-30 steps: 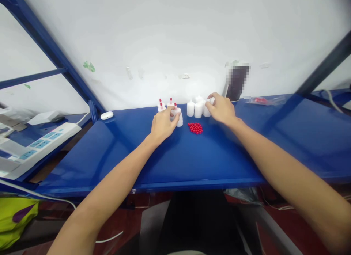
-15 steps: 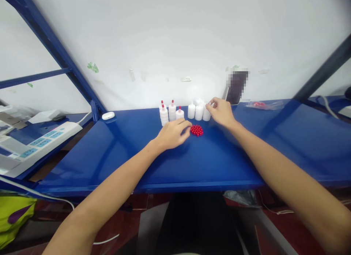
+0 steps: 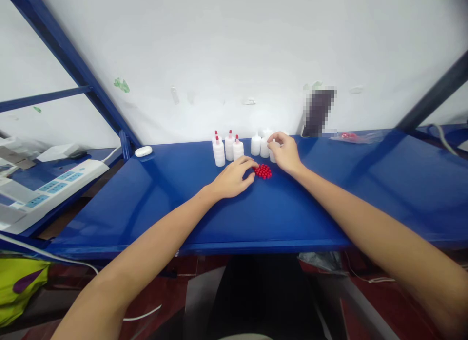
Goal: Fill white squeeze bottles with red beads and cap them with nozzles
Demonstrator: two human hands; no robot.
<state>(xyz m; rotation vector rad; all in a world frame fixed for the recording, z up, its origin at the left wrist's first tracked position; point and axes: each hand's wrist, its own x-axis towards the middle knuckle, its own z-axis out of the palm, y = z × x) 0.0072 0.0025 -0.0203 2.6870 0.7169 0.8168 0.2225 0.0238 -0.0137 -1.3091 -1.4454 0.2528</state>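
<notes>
Clearly upright bottles, red tips upward

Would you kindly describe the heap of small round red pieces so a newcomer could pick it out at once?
Find the blue tabletop against the white wall. Near its middle, at the fingertips of the person's left hand, lies the heap of small round red pieces. Unlike the red tips on white cylindrical bottles, these lie clustered on the surface.
</notes>
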